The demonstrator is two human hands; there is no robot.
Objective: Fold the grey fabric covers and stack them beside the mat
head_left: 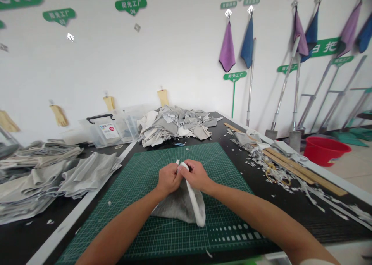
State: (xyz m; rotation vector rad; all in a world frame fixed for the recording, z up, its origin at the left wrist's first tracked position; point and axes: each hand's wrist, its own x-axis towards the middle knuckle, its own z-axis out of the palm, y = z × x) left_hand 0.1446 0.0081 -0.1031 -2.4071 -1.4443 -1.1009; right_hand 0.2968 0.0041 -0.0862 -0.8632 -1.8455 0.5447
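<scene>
A grey piece of cloth (180, 205) with a thick white edge hangs between my two hands, its lower part resting on the green cutting mat (139, 187). My left hand (169, 178) pinches the cloth's upper end, thumb against finger. Right beside it, my right hand (197, 174) grips the same end near the white edge, and the hands touch or nearly touch. A small white tip of material sticks up above the left fingers. Beyond the mat's far edge lies a small blue tool (178, 144), too small to tell its kind.
Stacked grey cloths (90, 174) lie on the left. At the back are a clear plastic box (107, 131) and a heap of cloth pieces (177, 121). Scraps (255, 156), scissors with yellowish handles (274, 176) and wooden strips (302, 172) lie right. A red bucket (325, 150) stands beyond.
</scene>
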